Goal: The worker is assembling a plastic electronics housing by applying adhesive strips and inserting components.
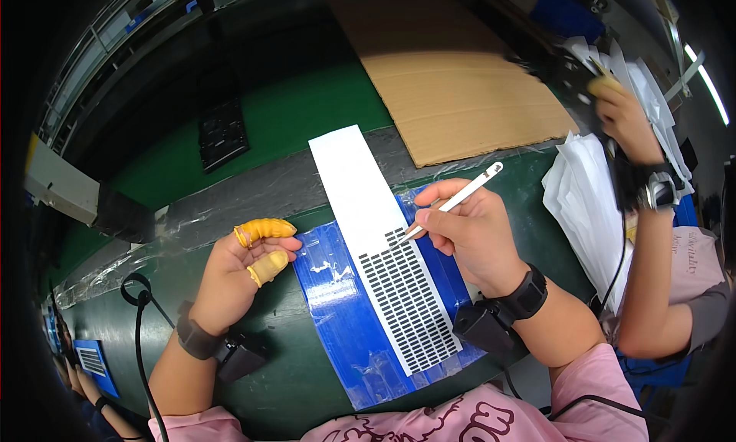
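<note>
My right hand (479,239) grips white tweezers (464,193) like a pen. Their tips touch, or hover just over, a white backing sheet (349,174) near the top edge of its block of small black rectangular stickers (406,304). Upper rows of that block are partly bare. Under the sheet lies a blue board (330,289) covered with clear tape. My left hand (245,266) hovers by the board's left edge, thumb and index finger apart, both in yellow finger cots (264,231). It holds nothing that I can see.
A cardboard sheet (460,97) lies beyond the board. On the green conveyor (284,120) sits a black flat part (222,135). White foam sheets (579,189) are stacked at right, beside a co-worker's arm (644,273). Another striped sheet (92,361) is at far left.
</note>
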